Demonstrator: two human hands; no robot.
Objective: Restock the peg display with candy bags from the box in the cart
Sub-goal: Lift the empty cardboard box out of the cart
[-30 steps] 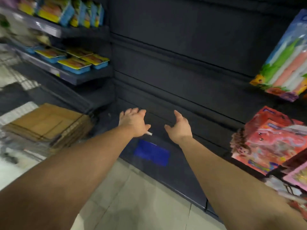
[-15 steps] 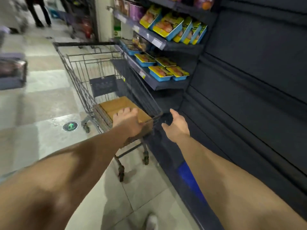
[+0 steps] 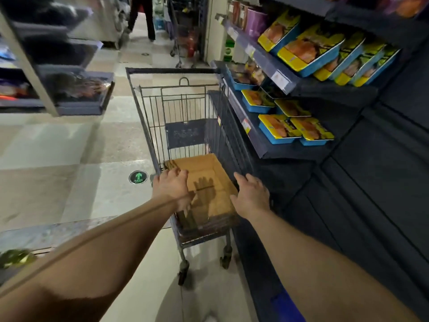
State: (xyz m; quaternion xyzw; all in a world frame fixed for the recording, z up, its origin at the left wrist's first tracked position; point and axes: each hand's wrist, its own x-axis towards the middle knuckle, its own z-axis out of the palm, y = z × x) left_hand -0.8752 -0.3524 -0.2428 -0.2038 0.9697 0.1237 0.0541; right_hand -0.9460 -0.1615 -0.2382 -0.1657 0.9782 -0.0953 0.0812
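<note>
A brown cardboard box (image 3: 204,182) lies closed in the near end of a wire shopping cart (image 3: 181,108) in the aisle. My left hand (image 3: 173,189) reaches over the box's left edge with fingers spread and relaxed, holding nothing. My right hand (image 3: 251,196) hovers over the box's right edge, fingers extended, also holding nothing. Both hands cast shadows on the box top. No candy bags and no pegs are in view.
Dark shelving (image 3: 371,182) runs along the right, with blue and yellow trays (image 3: 294,129) on angled shelves right beside the cart. Another shelf unit (image 3: 69,94) stands at left. A person's legs (image 3: 141,17) show far down the aisle. A green arrow floor sticker (image 3: 138,177) lies left of the cart.
My view has swung left from the dark wall panel to the cart. Both hands have moved from the shelving base to over the cardboard box.
</note>
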